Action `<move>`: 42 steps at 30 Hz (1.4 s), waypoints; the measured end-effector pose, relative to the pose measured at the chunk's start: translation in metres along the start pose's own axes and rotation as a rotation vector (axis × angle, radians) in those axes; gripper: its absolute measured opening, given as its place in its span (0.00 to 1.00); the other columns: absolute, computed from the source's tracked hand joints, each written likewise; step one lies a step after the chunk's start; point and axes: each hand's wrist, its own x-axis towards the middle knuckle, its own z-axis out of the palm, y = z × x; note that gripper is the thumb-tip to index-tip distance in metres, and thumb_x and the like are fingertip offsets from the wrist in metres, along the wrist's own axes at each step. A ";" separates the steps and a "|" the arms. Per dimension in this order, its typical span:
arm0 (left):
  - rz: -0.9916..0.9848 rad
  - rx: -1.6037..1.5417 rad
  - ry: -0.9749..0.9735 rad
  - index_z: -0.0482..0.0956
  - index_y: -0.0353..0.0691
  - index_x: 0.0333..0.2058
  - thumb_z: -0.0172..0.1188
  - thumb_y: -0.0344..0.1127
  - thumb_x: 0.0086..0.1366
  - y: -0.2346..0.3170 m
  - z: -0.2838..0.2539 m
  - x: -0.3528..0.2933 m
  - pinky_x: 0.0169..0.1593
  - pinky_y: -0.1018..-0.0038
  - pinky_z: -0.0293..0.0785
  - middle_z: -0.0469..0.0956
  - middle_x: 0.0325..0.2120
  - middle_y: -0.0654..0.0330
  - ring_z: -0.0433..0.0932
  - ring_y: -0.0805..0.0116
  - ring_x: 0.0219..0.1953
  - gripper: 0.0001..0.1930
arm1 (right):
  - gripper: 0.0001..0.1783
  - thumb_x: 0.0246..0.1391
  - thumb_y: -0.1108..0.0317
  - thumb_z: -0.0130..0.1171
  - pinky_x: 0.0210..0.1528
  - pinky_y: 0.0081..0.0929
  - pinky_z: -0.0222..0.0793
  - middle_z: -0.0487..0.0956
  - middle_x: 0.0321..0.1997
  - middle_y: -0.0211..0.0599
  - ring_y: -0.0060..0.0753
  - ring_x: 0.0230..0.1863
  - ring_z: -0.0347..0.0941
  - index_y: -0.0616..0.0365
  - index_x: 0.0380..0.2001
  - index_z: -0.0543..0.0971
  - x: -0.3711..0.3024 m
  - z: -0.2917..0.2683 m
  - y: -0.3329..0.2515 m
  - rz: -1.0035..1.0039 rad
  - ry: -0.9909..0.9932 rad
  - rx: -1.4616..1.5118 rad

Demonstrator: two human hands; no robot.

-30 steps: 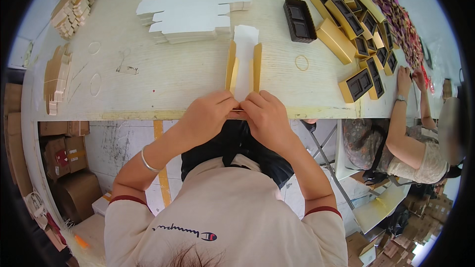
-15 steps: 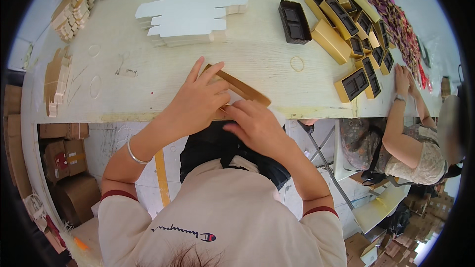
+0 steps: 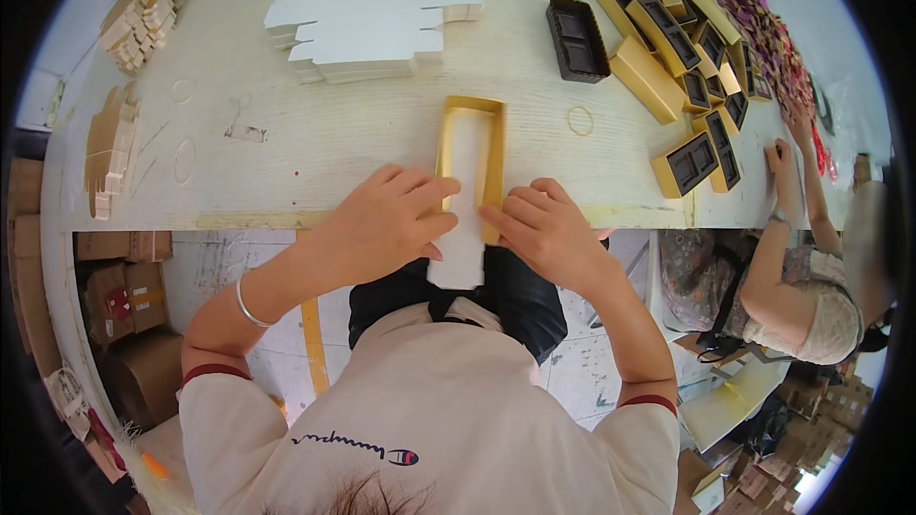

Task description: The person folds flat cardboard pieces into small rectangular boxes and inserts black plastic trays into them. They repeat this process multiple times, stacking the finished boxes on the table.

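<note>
A long, partly folded gold carton (image 3: 494,138) with a white inside lies before me at the table's front edge. Its far end and both long walls stand up; a white flap at its near end hangs out past the edge, over my lap. On its left wall my left hand (image 3: 393,219) is closed, thumb and fingers pinching the side. My right hand (image 3: 546,229) grips the right wall near the front corner with bent fingers. Beyond the carton lies a stack of flat white carton blanks (image 3: 367,14).
A black plastic tray (image 3: 577,38) lies right of the stack, beside a pile of gold boxes (image 3: 658,33) with black inserts. More blanks (image 3: 113,153) are stacked at the left edge. A rubber band (image 3: 580,120) rests on the table (image 3: 315,143). A co-worker's arms (image 3: 784,181) reach in from the right.
The carton has turned from slanting to pointing straight away from me, its white inside now showing. My hands have moved apart, to its two sides. The co-worker's hands have shifted.
</note>
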 end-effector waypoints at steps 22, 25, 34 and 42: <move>-0.190 -0.251 0.274 0.78 0.39 0.27 0.67 0.30 0.51 -0.012 0.039 0.018 0.28 0.68 0.70 0.72 0.23 0.60 0.73 0.60 0.25 0.07 | 0.19 0.40 0.76 0.62 0.35 0.34 0.61 0.73 0.32 0.38 0.41 0.33 0.68 0.60 0.40 0.74 0.020 0.018 -0.021 0.336 0.098 0.287; -0.254 -0.284 0.250 0.78 0.38 0.26 0.66 0.29 0.52 -0.008 0.037 0.017 0.28 0.69 0.70 0.71 0.23 0.59 0.73 0.59 0.25 0.05 | 0.27 0.41 0.76 0.60 0.40 0.34 0.63 0.72 0.39 0.41 0.44 0.36 0.70 0.62 0.49 0.71 0.012 0.008 -0.028 0.234 0.084 0.205; -0.310 -0.910 -0.058 0.64 0.38 0.49 0.52 0.42 0.67 -0.025 0.011 0.015 0.39 0.73 0.69 0.73 0.36 0.59 0.71 0.71 0.34 0.17 | 0.18 0.40 0.83 0.62 0.38 0.29 0.69 0.70 0.41 0.43 0.40 0.34 0.70 0.60 0.38 0.77 0.003 0.036 -0.011 0.208 0.374 0.488; -0.321 -0.701 0.277 0.64 0.39 0.46 0.52 0.26 0.65 -0.013 0.033 0.017 0.35 0.73 0.69 0.70 0.47 0.53 0.70 0.65 0.30 0.12 | 0.15 0.45 0.84 0.61 0.33 0.26 0.68 0.69 0.38 0.40 0.34 0.32 0.68 0.61 0.38 0.74 0.023 0.037 -0.025 0.473 0.500 0.553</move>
